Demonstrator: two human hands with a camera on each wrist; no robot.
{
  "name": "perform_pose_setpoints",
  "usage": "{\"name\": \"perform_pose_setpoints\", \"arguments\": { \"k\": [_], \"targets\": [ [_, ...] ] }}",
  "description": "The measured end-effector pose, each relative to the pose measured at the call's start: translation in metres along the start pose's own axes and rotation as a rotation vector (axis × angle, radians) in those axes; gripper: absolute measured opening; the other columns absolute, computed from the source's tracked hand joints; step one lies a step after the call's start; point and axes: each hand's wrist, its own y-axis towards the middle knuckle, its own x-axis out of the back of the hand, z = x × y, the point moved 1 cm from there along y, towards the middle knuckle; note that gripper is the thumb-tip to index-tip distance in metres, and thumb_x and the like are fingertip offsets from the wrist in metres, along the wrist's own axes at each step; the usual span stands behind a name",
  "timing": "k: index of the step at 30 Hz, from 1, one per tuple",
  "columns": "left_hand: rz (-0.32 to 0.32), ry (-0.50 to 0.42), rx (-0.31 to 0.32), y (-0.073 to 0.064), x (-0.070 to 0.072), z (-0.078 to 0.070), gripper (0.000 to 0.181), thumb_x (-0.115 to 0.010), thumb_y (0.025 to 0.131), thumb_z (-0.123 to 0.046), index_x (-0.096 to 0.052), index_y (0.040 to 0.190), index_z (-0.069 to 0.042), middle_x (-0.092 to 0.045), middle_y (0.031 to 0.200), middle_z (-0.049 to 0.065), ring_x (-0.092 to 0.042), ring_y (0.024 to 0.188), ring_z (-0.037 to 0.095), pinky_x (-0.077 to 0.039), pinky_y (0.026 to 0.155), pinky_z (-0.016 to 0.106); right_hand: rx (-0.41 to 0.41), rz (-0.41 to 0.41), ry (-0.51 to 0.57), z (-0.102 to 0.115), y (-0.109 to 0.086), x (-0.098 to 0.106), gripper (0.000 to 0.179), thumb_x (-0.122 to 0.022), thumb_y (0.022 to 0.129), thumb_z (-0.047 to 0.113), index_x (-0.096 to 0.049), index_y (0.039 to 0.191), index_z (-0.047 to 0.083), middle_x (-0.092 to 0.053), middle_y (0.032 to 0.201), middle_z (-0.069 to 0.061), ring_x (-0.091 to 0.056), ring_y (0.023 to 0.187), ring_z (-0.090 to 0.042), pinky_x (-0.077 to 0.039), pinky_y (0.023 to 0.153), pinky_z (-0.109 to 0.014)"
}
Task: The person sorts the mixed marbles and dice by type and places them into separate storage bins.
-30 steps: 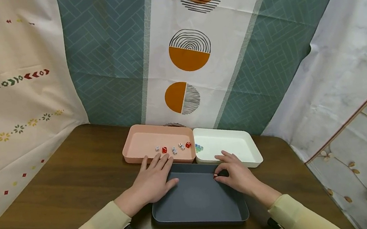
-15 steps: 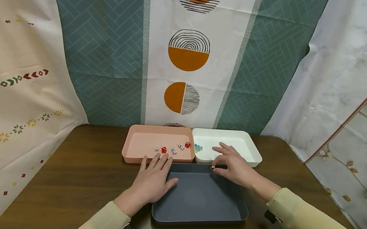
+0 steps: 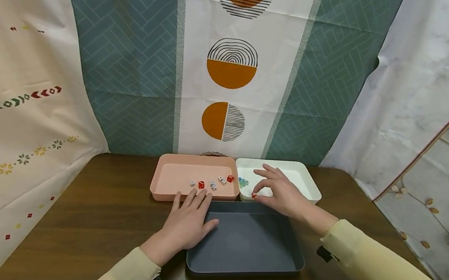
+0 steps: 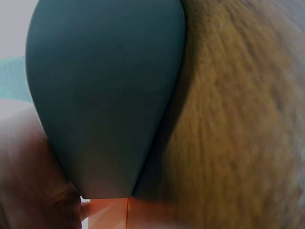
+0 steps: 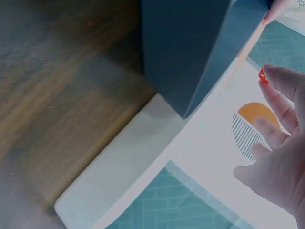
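My right hand (image 3: 279,193) pinches a red die (image 3: 254,194) between thumb and index finger, over the near edge of the white tray (image 3: 290,164); the other fingers are spread. In the right wrist view the same die (image 5: 262,75) shows red at the fingertips. My left hand (image 3: 187,223) lies with straight, spread fingers over the left rim of the dark grey tray (image 3: 241,245), its fingertips at the pink tray's front wall. Inside the pink tray (image 3: 174,174) lie several white dice (image 3: 213,185) and two red dice (image 3: 201,185).
Several blue and green translucent pieces (image 3: 243,182) lie at the left end of the white tray. All three trays stand close together on a brown wooden table (image 3: 92,231). Patterned cloths (image 3: 132,76) hang behind and beside the table.
My right hand has risen from the far right part of the dark grey tray, moving forward and slightly left with the red die. The left hand has stayed in place.
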Motion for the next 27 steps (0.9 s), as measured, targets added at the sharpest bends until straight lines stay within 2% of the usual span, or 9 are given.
{"name": "perform_pose_setpoints", "arguments": {
  "k": [7,15,23,27],
  "targets": [
    [-0.004,-0.011,0.001,-0.001,0.001,0.0,0.081,-0.063,0.11,-0.056,-0.041,0.171,-0.007,-0.035,0.178,0.012,-0.021,0.167,0.039,-0.008,0.131,0.071,0.002,0.002,0.012,0.007,0.012,0.001,0.007,-0.089,0.094,0.012,-0.085,0.098,0.016,-0.059,0.16,-0.019,-0.031,0.163,-0.043,-0.019,0.132,-0.063],
    [0.002,-0.011,0.007,-0.002,0.003,-0.002,0.081,-0.062,0.11,-0.057,-0.042,0.171,-0.008,-0.036,0.178,0.011,-0.022,0.167,0.039,-0.009,0.131,0.07,-0.025,0.024,0.031,0.013,0.028,0.0,0.008,-0.089,0.095,0.014,-0.086,0.103,0.013,-0.058,0.16,-0.018,-0.03,0.164,-0.043,-0.029,0.128,-0.065],
    [0.006,-0.021,0.01,-0.002,0.004,-0.003,0.08,-0.062,0.11,-0.056,-0.041,0.171,-0.009,-0.035,0.178,0.011,-0.022,0.167,0.038,-0.008,0.131,0.069,-0.031,0.044,0.041,0.019,0.044,0.001,0.008,-0.086,0.099,0.017,-0.085,0.105,0.013,-0.056,0.163,-0.016,-0.029,0.165,-0.041,-0.024,0.131,-0.065],
    [0.008,-0.021,0.011,-0.002,0.003,-0.003,0.08,-0.062,0.11,-0.057,-0.041,0.172,-0.009,-0.035,0.178,0.01,-0.022,0.168,0.037,-0.008,0.131,0.069,-0.031,0.049,0.034,0.023,0.053,0.0,0.01,-0.086,0.099,0.018,-0.086,0.107,0.012,-0.056,0.162,-0.017,-0.028,0.165,-0.042,-0.03,0.128,-0.065]
  ]
}}
